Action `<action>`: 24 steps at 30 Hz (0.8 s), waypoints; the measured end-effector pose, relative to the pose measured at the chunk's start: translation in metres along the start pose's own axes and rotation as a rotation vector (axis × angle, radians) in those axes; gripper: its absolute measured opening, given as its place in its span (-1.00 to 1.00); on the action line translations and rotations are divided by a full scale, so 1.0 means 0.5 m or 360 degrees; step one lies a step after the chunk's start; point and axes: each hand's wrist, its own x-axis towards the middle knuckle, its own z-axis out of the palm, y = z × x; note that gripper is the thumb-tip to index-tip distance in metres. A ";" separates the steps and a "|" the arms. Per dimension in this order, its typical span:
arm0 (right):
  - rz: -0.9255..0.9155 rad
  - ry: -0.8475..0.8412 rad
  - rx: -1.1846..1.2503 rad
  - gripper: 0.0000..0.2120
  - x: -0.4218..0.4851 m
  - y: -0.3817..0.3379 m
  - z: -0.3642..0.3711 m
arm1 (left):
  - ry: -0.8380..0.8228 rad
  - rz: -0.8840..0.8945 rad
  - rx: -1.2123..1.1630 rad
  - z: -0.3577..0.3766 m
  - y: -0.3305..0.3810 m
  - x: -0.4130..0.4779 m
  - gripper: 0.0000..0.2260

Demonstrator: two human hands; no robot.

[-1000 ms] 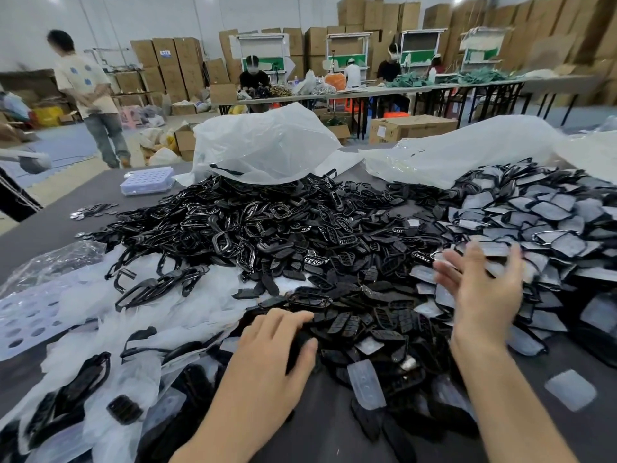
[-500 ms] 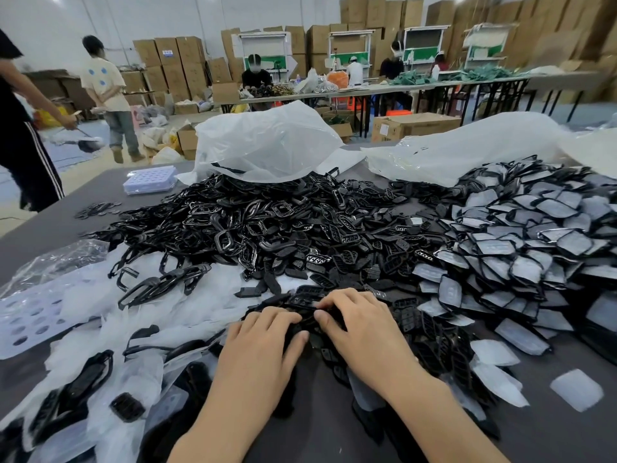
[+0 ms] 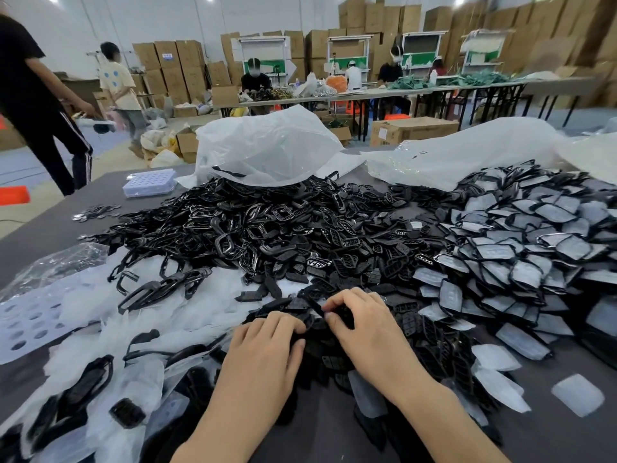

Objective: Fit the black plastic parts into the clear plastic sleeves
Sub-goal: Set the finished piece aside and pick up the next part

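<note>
A big heap of loose black plastic parts [image 3: 267, 235] covers the middle of the dark table [image 3: 547, 439]. To the right lies a pile of black parts fitted in clear sleeves [image 3: 521, 248]. My left hand [image 3: 263, 355] rests palm down on black parts at the heap's near edge, fingers curled over them. Just right of it, my right hand [image 3: 364, 325] pinches a small black part [image 3: 317, 307] between thumb and fingers. A few single clear sleeves [image 3: 577, 394] lie on the table at the right.
White translucent bags and sleeves [image 3: 110, 335] with some black frames lie at the left. Large plastic bags [image 3: 267, 148] sit behind the heap, a small clear box [image 3: 149, 182] at the far left. People walk and work at benches beyond the table.
My right hand came back from the sleeved pile on the right to the near edge of the heap and now pinches a black part beside my left hand. The left hand stayed put.
</note>
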 end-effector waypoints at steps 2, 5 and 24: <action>-0.0017 0.0038 0.0043 -0.88 -0.001 -0.002 -0.001 | 0.0000 0.0005 0.0006 0.002 -0.002 0.000 -0.80; -0.0041 0.0134 0.0144 -0.84 -0.001 -0.008 -0.005 | -0.0007 -0.0011 0.0032 0.004 -0.001 -0.001 -0.76; 0.0181 0.0171 0.1141 -0.77 0.002 -0.032 -0.014 | 0.0230 -0.1022 -0.1680 -0.047 0.018 0.024 -0.86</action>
